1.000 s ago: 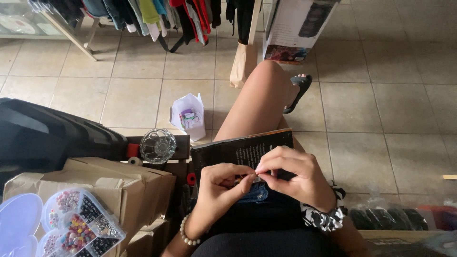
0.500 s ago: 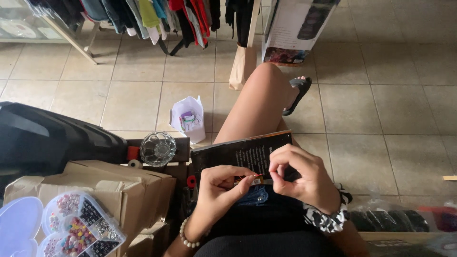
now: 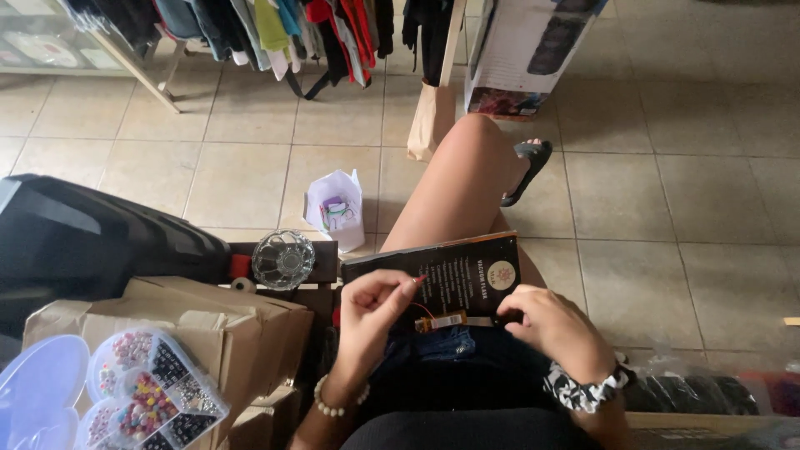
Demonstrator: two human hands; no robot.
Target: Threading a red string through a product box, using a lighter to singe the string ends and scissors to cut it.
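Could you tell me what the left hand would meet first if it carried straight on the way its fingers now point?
The left hand points up and right, so its fingertips would probably first meet the black box lying on the lap, just beyond them; how high they are above it is unclear.

Left hand (image 3: pixel 375 312): was raised above the lap, palm turned towards the body, fingers curled inward.
Left fingertips (image 3: pixel 414 283): thumb and forefinger were pinched together at the top of the hand.
Left wrist: bent upward, forearm rising from the lower edge of the view.
Right hand (image 3: pixel 554 329): lay lower and to the right, knuckles up, fingers folded down.
Right fingertips (image 3: pixel 510 315): pointed left, pressed low near the lap.
Right wrist: angled towards the lower right.
Hands: were apart, not touching each other.
Leg: one bare knee was raised ahead of the hands.
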